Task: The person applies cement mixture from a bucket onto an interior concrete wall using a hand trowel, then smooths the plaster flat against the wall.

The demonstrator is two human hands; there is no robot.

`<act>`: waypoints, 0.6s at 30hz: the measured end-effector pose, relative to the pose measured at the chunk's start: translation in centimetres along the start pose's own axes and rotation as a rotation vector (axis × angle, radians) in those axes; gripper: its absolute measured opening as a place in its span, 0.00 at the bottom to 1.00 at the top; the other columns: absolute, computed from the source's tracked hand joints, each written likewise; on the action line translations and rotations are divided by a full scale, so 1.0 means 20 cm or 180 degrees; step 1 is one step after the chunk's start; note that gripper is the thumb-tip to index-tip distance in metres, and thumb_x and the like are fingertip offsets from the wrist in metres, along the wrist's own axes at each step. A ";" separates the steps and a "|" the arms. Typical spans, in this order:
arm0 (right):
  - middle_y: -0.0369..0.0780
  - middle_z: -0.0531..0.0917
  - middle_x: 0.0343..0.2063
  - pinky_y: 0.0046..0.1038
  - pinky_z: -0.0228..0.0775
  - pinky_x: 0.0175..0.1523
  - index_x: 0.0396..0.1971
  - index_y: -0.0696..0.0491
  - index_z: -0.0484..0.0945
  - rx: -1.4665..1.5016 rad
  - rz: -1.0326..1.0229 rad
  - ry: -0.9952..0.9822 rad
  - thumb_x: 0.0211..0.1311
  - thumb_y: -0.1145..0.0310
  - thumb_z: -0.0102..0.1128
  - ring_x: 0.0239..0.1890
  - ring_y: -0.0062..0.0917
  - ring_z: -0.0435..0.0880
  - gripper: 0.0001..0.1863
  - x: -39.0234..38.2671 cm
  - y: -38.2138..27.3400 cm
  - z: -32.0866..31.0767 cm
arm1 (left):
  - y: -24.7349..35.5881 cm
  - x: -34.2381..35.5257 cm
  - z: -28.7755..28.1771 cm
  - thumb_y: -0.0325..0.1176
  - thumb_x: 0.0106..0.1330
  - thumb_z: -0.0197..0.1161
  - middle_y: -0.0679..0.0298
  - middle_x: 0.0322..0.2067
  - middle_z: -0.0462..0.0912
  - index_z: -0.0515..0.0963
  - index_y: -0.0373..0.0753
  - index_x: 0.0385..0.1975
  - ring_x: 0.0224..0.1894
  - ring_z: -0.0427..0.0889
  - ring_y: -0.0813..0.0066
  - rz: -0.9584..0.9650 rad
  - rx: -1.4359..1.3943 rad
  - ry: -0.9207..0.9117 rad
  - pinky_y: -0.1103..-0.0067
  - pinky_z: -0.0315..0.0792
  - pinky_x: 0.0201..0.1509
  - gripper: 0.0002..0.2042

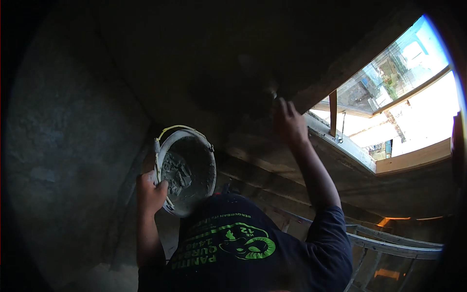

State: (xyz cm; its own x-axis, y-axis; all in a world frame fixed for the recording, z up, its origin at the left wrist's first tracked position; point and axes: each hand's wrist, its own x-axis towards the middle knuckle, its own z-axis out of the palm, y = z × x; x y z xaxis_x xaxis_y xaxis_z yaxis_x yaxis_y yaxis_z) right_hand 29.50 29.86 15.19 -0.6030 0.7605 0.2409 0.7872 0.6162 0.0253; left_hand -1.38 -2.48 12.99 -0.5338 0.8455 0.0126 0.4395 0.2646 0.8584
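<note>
At the left of my body, my left hand (152, 191) grips the rim of a bucket (212, 165), thumb over the near edge. The bucket leans with its mouth toward me, and lumpy grey wet mortar (176, 174) lies inside. A yellowish handle (181, 127) arcs over its far rim. My right arm is raised, and my right hand (290, 122) is closed round a trowel (273, 92) up against the dark wall (233, 100). Only a pale bit of the trowel shows; its blade is lost in shadow. The wall around it looks darker, perhaps damp.
A bright window with a wooden frame (413, 156) opens at the right, with a metal hook (340, 139) hanging by it. Behind my right shoulder lies a ladder-like metal frame (396, 247). A rough grey wall (63, 146) stands at the left.
</note>
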 end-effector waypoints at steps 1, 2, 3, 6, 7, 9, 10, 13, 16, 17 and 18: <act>0.54 0.79 0.50 0.45 0.81 0.36 0.66 0.56 0.66 -0.0246 -0.0035 -0.0206 0.71 0.60 0.54 0.37 0.47 0.87 0.28 -0.02 -0.04 0.07 | -0.02 0.00 0.00 0.25 0.52 0.59 0.48 0.17 0.78 0.75 0.28 0.25 0.21 0.82 0.53 0.0058 0.0026 0.0044 0.65 0.72 0.28 0.05; 0.54 0.79 0.50 0.45 0.81 0.36 0.66 0.56 0.66 -0.0265 -0.0012 -0.0199 0.71 0.60 0.54 0.37 0.47 0.87 0.28 -0.07 -0.01 0.20 | -0.02 0.00 0.00 0.25 0.52 0.59 0.48 0.17 0.78 0.75 0.28 0.25 0.21 0.82 0.53 0.0080 0.0013 0.0027 0.65 0.72 0.28 0.05; 0.54 0.80 0.48 0.46 0.81 0.36 0.66 0.54 0.66 -0.0424 -0.0187 -0.0413 0.69 0.61 0.55 0.36 0.48 0.87 0.28 -0.12 0.03 0.35 | -0.02 0.00 0.00 0.25 0.52 0.59 0.48 0.17 0.77 0.75 0.28 0.24 0.21 0.82 0.53 0.0062 0.0059 -0.0013 0.65 0.72 0.29 0.05; 0.55 0.81 0.47 0.47 0.82 0.35 0.65 0.52 0.68 -0.0440 -0.0372 -0.0615 0.67 0.62 0.58 0.34 0.49 0.87 0.28 -0.22 0.07 0.51 | -0.04 -0.01 0.01 0.25 0.52 0.59 0.47 0.18 0.78 0.75 0.28 0.24 0.22 0.82 0.51 0.0056 0.0127 -0.0021 0.65 0.73 0.29 0.05; 0.55 0.81 0.47 0.46 0.82 0.34 0.65 0.52 0.68 -0.0288 -0.0357 -0.0611 0.66 0.61 0.60 0.33 0.48 0.87 0.29 -0.23 0.07 0.52 | -0.05 0.00 0.02 0.25 0.52 0.59 0.47 0.18 0.78 0.75 0.27 0.25 0.22 0.83 0.51 0.0072 0.0160 -0.0017 0.65 0.73 0.29 0.05; 0.56 0.80 0.50 0.46 0.82 0.36 0.65 0.53 0.68 -0.0222 -0.0341 -0.0166 0.67 0.60 0.59 0.36 0.47 0.87 0.29 -0.21 0.09 0.44 | -0.07 0.01 0.03 0.24 0.52 0.59 0.46 0.19 0.78 0.75 0.27 0.25 0.23 0.83 0.49 0.0031 0.0134 -0.0037 0.65 0.73 0.30 0.06; 0.57 0.79 0.53 0.45 0.81 0.37 0.66 0.55 0.68 -0.0139 -0.0318 0.0271 0.67 0.59 0.58 0.40 0.46 0.87 0.30 -0.20 0.08 0.35 | -0.07 0.01 0.03 0.24 0.52 0.58 0.45 0.19 0.78 0.76 0.27 0.25 0.24 0.83 0.48 -0.0016 0.0121 -0.0065 0.65 0.74 0.30 0.06; 0.53 0.81 0.45 0.43 0.82 0.35 0.65 0.52 0.69 -0.0104 0.0052 0.0676 0.65 0.58 0.63 0.37 0.44 0.87 0.30 -0.10 0.09 0.21 | -0.05 0.02 0.03 0.24 0.52 0.58 0.45 0.20 0.79 0.76 0.27 0.26 0.25 0.84 0.46 -0.0145 0.0037 -0.0100 0.65 0.74 0.31 0.06; 0.51 0.81 0.42 0.44 0.82 0.34 0.64 0.52 0.70 -0.0309 0.0097 0.0618 0.65 0.59 0.62 0.36 0.44 0.87 0.29 -0.18 0.20 0.34 | -0.08 0.03 0.02 0.24 0.52 0.58 0.44 0.20 0.79 0.76 0.27 0.26 0.26 0.84 0.45 0.0031 0.0128 -0.0031 0.65 0.74 0.31 0.06; 0.51 0.81 0.41 0.44 0.82 0.34 0.63 0.52 0.71 -0.0495 0.0088 0.0727 0.65 0.60 0.61 0.35 0.45 0.88 0.28 -0.26 0.26 0.39 | -0.04 0.03 0.02 0.24 0.52 0.58 0.44 0.20 0.79 0.76 0.27 0.26 0.26 0.84 0.45 0.0125 0.0134 -0.0011 0.65 0.74 0.31 0.06; 0.51 0.81 0.41 0.44 0.82 0.34 0.63 0.52 0.71 -0.0526 0.0089 0.0730 0.65 0.60 0.61 0.35 0.45 0.88 0.28 -0.35 0.29 0.47 | -0.06 0.03 0.01 0.24 0.52 0.57 0.44 0.20 0.79 0.75 0.27 0.26 0.26 0.84 0.45 0.0013 0.0206 -0.0085 0.65 0.75 0.32 0.06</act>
State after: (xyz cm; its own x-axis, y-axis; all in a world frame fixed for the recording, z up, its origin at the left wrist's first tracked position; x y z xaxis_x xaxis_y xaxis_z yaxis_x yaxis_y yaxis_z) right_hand 37.04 30.05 4.62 -0.5504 0.6990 0.4566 0.8250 0.5393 0.1689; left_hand -2.01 -2.26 11.94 -0.5127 0.8586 0.0017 0.4879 0.2897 0.8234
